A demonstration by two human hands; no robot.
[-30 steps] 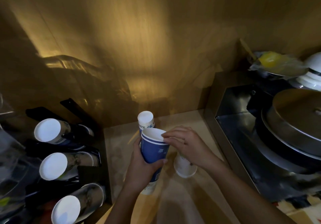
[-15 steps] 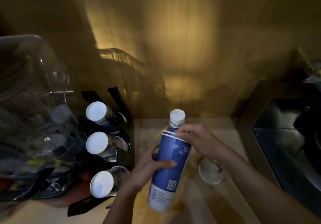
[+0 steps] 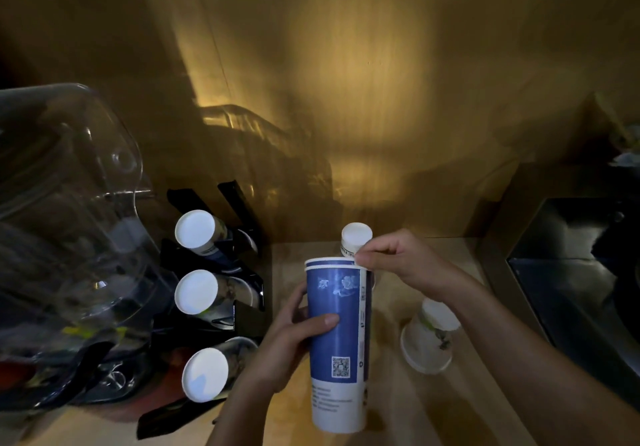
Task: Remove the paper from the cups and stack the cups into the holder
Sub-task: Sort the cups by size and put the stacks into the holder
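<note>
My left hand (image 3: 294, 338) grips the side of a tall blue and white paper cup stack (image 3: 337, 341), held upright over the wooden counter. My right hand (image 3: 398, 260) pinches the stack's upper rim at its right edge. Behind the stack stands another upturned cup stack (image 3: 356, 239) with a white base. A white cup (image 3: 429, 340) lies upside down on the counter to the right. The black cup holder (image 3: 242, 314) on the left carries three rows of cups, their white bases facing me: top (image 3: 194, 229), middle (image 3: 195, 291), bottom (image 3: 205, 374).
A clear plastic container (image 3: 65, 203) fills the left side. A wooden wall rises behind the counter (image 3: 433, 411). A dark metal appliance (image 3: 581, 272) sits along the right edge.
The view has swung left and downward, and the blue stack now stands more upright. My right hand has shifted from the stack's top to its upper right rim.
</note>
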